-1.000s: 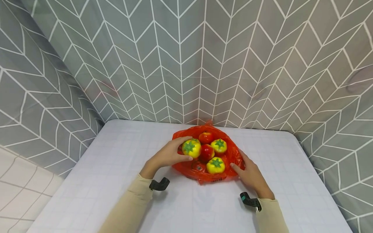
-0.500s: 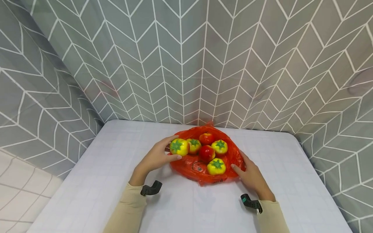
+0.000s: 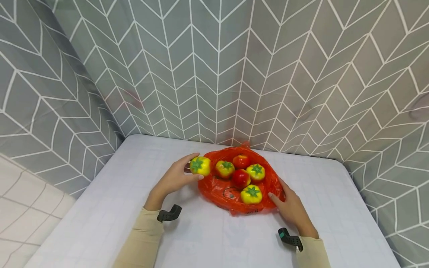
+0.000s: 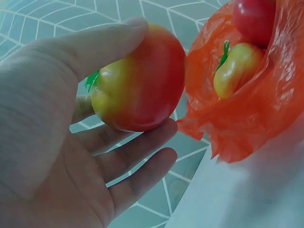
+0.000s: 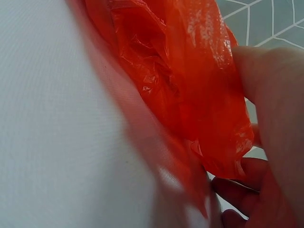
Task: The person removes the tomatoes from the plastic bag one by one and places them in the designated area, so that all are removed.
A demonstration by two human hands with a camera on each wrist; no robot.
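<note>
My left hand (image 3: 170, 181) grips a yellow-and-red tomato (image 3: 200, 165) with a green star-shaped top, held just off the left edge of a red plastic bag (image 3: 218, 190). In the left wrist view the thumb lies over the tomato (image 4: 142, 80) and the fingers under it. Inside the spread bag are more fruits: a yellow tomato (image 3: 251, 194) at the front, others like it, and red round fruits, one in the middle (image 3: 241, 178). My right hand (image 3: 292, 208) holds the bag's right edge, thumb on one side of the plastic (image 5: 204, 95) and fingers on the other.
The bag lies on a white-covered table (image 3: 207, 242), near its back edge. Grey curtains (image 3: 228, 74) with white chevron lines stand behind it and at both sides. Each wrist wears a black camera mount, such as the left one (image 3: 170, 213).
The left hand has moved left with the tomato, from over the bag's fruits to beyond its left edge, uncovering another tomato. The right hand stays at the bag; the head view has shifted slightly.
</note>
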